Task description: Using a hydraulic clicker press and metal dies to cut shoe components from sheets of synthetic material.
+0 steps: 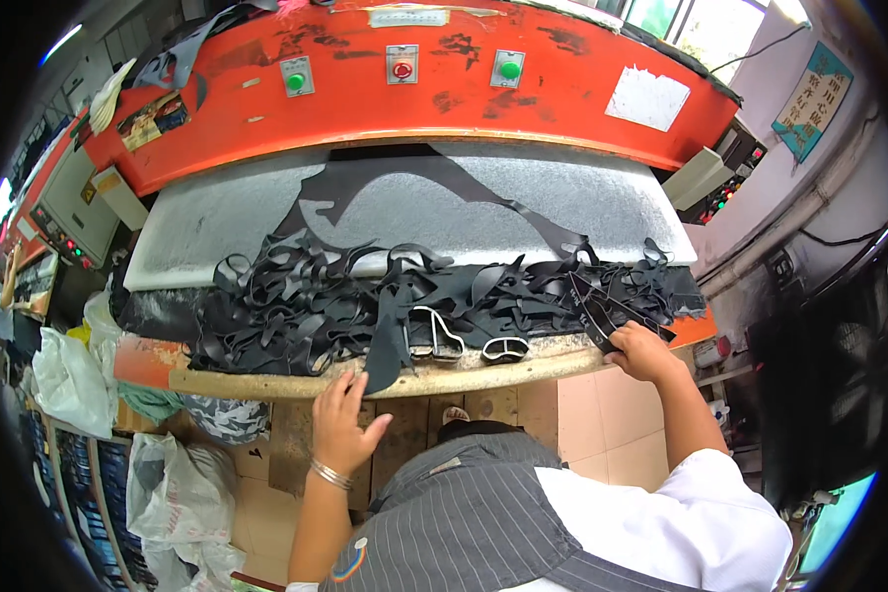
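My left hand (341, 419) lies at the front edge of the press bed with its fingers stretched and thumb apart, holding nothing. Its fingertips are beside or touching the lower end of a long dark leather-like piece (389, 340). My right hand (645, 352) is closed on a black angular frame with white markings (600, 318), which looks like a cutting die. A heap of curled black scraps (296, 306) spreads along the front of the bed. Among them, near the edge, sit two small cutting dies with bright rims: one taller (438, 335), one oval (505, 348).
Behind the heap, a large black cut-out sheet (405, 168) lies across the grey pad (592, 192). The orange press beam (355, 109) above carries green and red buttons. White plastic bags (173, 483) stand low on the left, and a black fan (849, 365) on the right.
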Tool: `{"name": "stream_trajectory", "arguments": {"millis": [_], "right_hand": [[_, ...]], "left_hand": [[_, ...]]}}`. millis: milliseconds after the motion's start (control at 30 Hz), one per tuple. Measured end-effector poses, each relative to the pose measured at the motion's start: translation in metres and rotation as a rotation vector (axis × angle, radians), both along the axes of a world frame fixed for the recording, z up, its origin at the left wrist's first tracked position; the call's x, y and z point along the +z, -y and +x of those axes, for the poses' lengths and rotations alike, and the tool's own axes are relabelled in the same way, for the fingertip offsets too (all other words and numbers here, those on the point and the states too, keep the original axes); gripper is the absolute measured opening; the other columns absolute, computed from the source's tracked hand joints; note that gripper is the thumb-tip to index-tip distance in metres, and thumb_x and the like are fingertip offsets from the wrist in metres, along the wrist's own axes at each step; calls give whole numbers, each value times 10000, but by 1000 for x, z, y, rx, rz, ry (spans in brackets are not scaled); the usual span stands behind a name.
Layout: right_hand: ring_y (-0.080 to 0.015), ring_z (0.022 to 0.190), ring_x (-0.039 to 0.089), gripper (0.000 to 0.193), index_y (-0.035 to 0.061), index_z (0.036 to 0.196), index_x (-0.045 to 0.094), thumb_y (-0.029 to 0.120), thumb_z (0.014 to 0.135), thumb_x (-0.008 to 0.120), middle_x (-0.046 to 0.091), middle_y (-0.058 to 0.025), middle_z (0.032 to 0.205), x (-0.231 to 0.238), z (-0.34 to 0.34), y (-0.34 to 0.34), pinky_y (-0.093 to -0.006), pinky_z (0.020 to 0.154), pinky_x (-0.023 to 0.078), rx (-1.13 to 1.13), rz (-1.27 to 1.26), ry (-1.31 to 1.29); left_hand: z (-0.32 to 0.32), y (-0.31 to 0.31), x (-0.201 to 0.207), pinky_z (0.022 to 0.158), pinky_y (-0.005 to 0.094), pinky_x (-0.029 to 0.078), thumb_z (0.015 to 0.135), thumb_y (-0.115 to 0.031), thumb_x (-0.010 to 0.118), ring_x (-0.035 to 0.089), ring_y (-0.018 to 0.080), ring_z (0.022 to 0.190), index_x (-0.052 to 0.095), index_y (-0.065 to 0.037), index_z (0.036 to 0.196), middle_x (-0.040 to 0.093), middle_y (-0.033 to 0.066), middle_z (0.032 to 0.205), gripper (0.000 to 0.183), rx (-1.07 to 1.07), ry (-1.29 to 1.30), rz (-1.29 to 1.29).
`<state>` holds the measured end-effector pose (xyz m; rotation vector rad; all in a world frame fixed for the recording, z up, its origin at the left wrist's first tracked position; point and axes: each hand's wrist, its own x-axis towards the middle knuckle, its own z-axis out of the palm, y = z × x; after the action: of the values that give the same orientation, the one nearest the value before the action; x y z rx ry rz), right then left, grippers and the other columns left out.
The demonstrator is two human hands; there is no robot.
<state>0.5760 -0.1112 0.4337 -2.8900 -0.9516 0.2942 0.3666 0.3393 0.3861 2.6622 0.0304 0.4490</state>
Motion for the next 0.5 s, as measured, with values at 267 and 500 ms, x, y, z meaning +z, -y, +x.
{"name": "stream_trajectory", "arguments": {"millis": [267, 500], "right_hand": [[-311, 895, 589, 246, 27, 748, 647, 238, 710, 766, 657, -102, 846, 26, 20, -10, -399, 831, 483, 71, -19, -281], [-256, 884, 596, 213, 68, 729, 683, 218, 636, 802, 671, -61, 797, 46, 9, 8, -360, 756, 505, 317, -81, -226]], "left_hand": [[19, -35, 16, 881, 390, 488, 795, -74, 676, 622, 306, 979, 671, -47, 1099, 678, 139, 1022, 306, 13, -237, -350], [29, -50, 68, 582, 212, 420, 955, -218, 598, 547, 69, 645, 624, -77, 919, 654, 28, 780, 148, 483, -111, -1410]]}}
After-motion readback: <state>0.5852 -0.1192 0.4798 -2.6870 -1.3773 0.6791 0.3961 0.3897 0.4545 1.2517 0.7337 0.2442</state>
